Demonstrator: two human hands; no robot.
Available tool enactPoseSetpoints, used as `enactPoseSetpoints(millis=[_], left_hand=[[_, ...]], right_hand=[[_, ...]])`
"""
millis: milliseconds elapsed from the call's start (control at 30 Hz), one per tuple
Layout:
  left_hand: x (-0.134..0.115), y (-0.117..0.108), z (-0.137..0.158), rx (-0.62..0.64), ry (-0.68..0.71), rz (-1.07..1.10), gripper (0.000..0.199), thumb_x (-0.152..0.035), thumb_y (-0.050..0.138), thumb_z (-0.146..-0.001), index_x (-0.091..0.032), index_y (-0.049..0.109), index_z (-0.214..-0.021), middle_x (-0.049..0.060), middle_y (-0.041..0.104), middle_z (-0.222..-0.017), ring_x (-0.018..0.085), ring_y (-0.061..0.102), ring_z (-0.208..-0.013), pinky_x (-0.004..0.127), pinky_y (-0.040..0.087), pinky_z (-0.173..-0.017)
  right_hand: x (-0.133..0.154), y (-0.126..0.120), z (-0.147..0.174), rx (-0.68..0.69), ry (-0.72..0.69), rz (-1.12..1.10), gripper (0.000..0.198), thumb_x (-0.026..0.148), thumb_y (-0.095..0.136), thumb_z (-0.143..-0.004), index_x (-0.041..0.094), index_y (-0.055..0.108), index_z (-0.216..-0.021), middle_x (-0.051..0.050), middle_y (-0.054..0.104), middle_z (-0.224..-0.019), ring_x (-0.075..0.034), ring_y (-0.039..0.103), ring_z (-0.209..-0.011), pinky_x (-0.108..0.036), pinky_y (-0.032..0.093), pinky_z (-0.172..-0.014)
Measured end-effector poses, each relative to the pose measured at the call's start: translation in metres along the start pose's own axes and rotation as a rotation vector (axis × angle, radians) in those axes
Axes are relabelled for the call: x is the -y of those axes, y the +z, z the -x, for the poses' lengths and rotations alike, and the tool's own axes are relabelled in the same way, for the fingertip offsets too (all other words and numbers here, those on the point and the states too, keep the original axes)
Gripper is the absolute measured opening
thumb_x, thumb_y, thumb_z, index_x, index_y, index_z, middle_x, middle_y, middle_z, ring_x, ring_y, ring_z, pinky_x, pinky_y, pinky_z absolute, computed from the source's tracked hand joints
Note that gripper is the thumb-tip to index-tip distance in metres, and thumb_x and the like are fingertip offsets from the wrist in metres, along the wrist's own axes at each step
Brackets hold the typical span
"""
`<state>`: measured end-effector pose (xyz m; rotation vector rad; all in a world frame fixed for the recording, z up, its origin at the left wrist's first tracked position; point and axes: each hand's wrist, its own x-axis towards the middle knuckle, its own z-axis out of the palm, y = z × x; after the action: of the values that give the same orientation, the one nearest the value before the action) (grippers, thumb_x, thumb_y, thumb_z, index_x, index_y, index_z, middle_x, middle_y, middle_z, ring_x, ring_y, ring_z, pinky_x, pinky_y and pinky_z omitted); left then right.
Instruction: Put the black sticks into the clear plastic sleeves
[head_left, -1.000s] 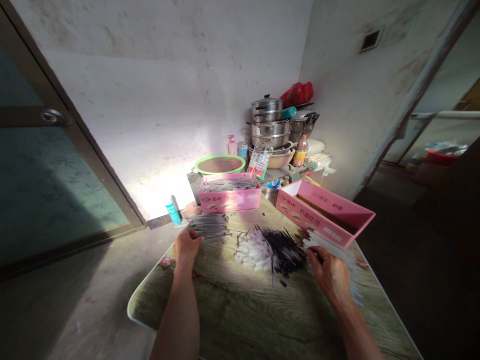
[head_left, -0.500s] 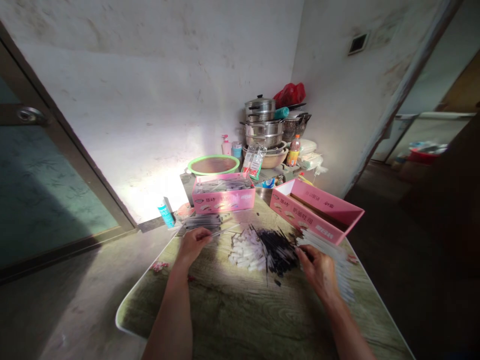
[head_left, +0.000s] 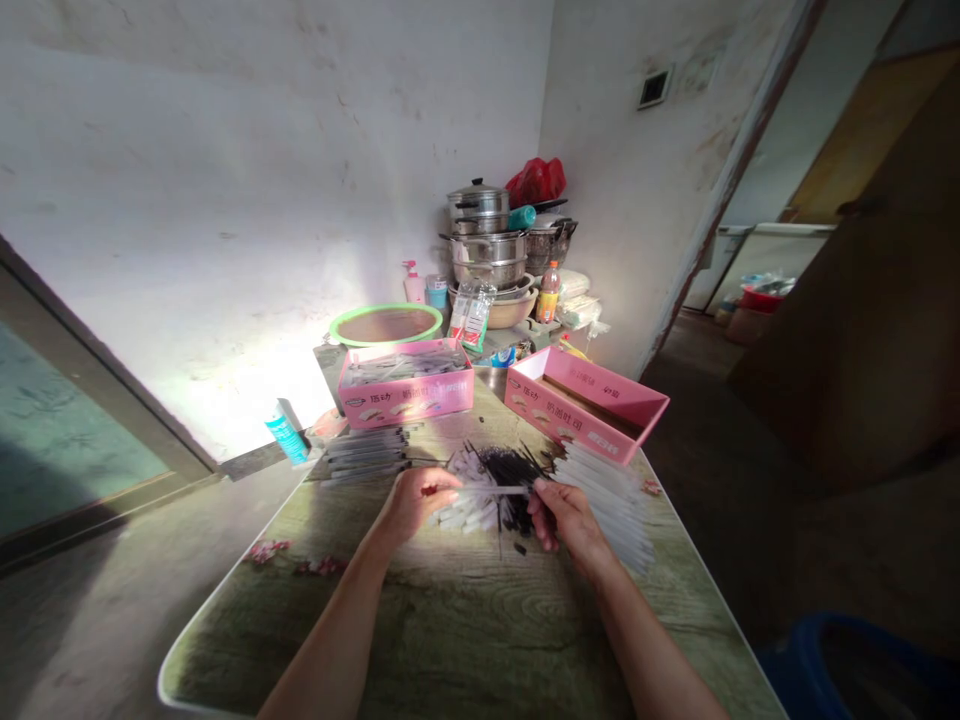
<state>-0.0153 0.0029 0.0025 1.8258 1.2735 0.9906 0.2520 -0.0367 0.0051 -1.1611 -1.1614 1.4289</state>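
A thin translucent tube [head_left: 491,490] lies level between my two hands, above the tabletop. My left hand [head_left: 420,497] is closed on its left end. My right hand [head_left: 566,515] pinches at the right end, with its lower fingers curled; whether a small dark piece is also in that pinch I cannot tell. Just beneath are a heap of short white pieces [head_left: 461,518] and a pile of thin black sticks [head_left: 508,466]. To the right, many clear tubes [head_left: 607,505] lie side by side. Tubes with dark insides [head_left: 366,456] are laid out at the left.
Behind the piles stand a pink box [head_left: 409,405] full of tubes and another pink box [head_left: 592,418]. A blue-and-white canister [head_left: 286,436] is near the table's left edge. Stacked pots [head_left: 487,258], a green-rimmed basket [head_left: 386,342] and a bottle [head_left: 548,293] fill the back corner.
My left hand has moved right with the tube, and my right hand has left the edge of the black pile, so both now meet at the tube. The view has turned right.
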Motion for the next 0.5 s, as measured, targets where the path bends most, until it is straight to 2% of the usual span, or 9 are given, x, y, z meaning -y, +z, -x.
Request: enactPoseSetpoints(millis=[500], left_hand=[[-0.0046,0.0,0.0001,-0.011,0.032,-0.009,0.02,-0.036,0.068,-0.071,-0.017,0.075,-0.078,-0.001,0.061,-0.058,0.013,0.053,-0.055,0.025,0.04,-0.053]], right_hand=[[0.0019,0.0008,0.001,0.031,0.018,0.016,0.048,0.06,0.054,-0.083,0.018,0.055,-0.06,0.004,0.048,-0.034,-0.007,0.037,-0.026,-0.019,0.021,-0.029]])
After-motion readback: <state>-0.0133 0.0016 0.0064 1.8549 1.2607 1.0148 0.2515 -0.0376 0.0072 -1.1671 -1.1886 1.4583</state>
